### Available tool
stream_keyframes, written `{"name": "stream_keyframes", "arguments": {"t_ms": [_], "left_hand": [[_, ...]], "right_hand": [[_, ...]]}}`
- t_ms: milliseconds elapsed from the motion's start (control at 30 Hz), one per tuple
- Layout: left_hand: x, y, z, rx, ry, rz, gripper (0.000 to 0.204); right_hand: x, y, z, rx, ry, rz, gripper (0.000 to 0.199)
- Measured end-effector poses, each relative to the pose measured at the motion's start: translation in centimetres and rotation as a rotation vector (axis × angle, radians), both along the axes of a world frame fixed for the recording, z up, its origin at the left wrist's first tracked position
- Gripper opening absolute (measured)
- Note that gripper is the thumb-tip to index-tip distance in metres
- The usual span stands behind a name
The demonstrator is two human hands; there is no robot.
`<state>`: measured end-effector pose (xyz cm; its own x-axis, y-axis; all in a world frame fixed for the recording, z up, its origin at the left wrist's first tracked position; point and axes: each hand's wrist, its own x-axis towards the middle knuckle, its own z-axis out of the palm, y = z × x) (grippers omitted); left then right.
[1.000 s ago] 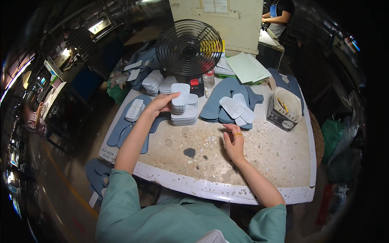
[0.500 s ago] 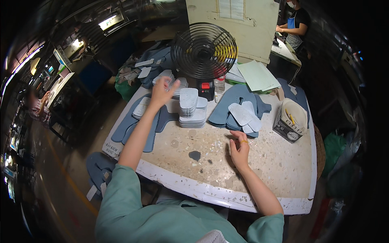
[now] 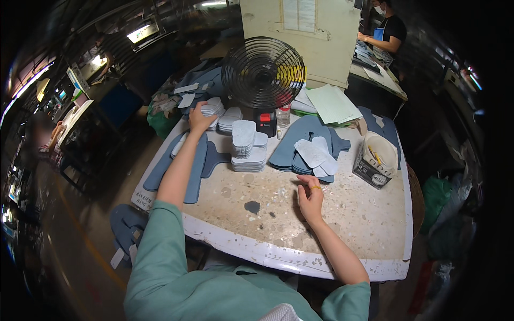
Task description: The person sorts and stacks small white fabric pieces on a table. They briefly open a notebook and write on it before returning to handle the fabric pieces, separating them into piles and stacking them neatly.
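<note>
Right hand (image 3: 310, 197), fingers curled loosely together and holding nothing, rests on the stained, speckled white worktop (image 3: 342, 224) near its middle. Beyond it lies a central stack of pale grey insole-shaped pieces (image 3: 247, 152). Left hand (image 3: 199, 121), arm outstretched, closes on a smaller pile of grey insole pieces (image 3: 213, 109) at the far left edge, beside the black wire-caged fan (image 3: 263, 72).
</note>
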<state>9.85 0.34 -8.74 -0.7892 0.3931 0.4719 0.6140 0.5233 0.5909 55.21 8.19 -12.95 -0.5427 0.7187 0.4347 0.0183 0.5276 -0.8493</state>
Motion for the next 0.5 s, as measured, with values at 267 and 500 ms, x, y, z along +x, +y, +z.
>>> {"name": "stream_keyframes", "arguments": {"t_ms": [267, 500], "left_hand": [[6.7, -6.8, 8.3, 0.133, 0.287, -0.093, 0.052], [23.2, -12.3, 6.1, 0.414, 0.511, -0.224, 0.063]], "right_hand": [[0.0, 0.2, -0.3, 0.007, 0.005, 0.022, 0.024], [-0.6, -3.8, 1.9, -0.445, 0.118, 0.517, 0.030]]}}
